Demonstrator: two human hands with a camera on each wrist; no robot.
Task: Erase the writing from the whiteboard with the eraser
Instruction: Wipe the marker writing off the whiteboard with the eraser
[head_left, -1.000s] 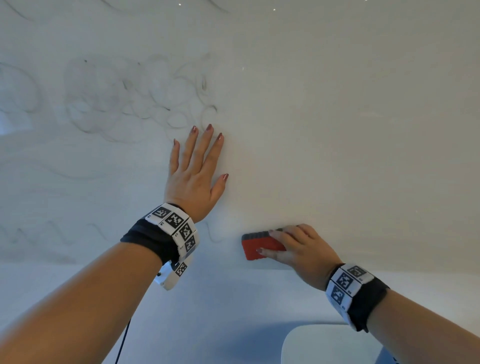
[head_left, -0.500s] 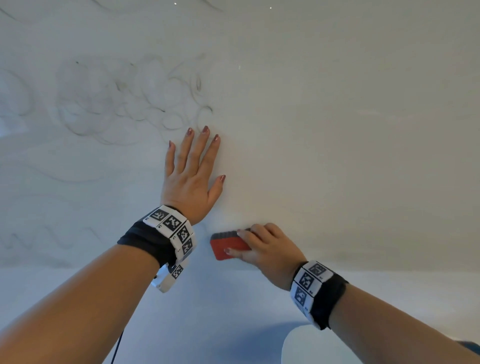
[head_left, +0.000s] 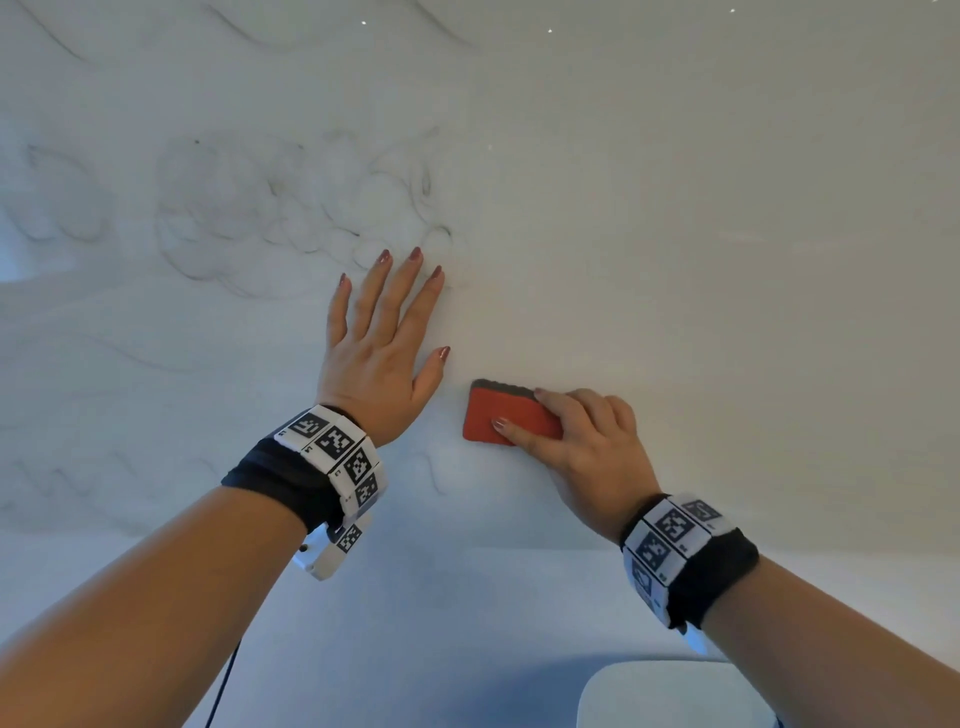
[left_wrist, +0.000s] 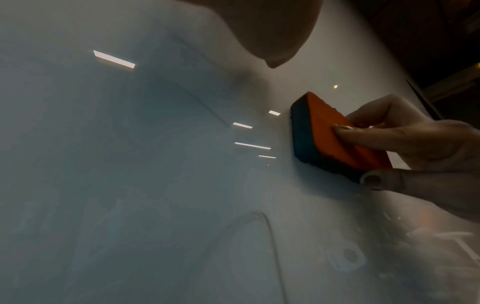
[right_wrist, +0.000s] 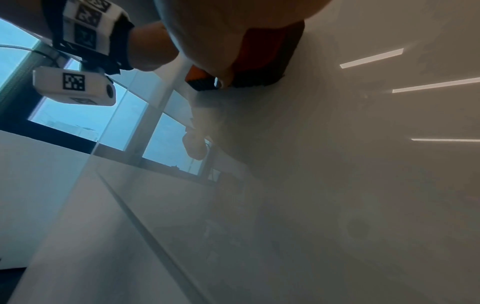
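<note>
The whiteboard (head_left: 675, 234) fills the head view; faint grey smudged swirls (head_left: 270, 218) remain at its upper left, and a thin curl of line (head_left: 434, 475) sits just below the eraser. My right hand (head_left: 566, 436) grips the red eraser (head_left: 498, 415) with its dark felt against the board, fingers across its back and thumb under its lower edge. In the left wrist view the eraser (left_wrist: 335, 135) shows with its dark pad flat on the board. My left hand (head_left: 384, 332) lies flat on the board, fingers straight and spread, just left of the eraser.
The board's lower edge (head_left: 467, 545) runs across below both wrists. A rounded white object (head_left: 670, 696) shows at the bottom right. In the right wrist view, windows (right_wrist: 83, 121) lie beyond the board's left side. A thin cable (head_left: 223, 686) hangs from my left wrist.
My right hand slid the eraser left along the board's lower part, then up, to just right of my left thumb. The left hand stayed flat in place.
</note>
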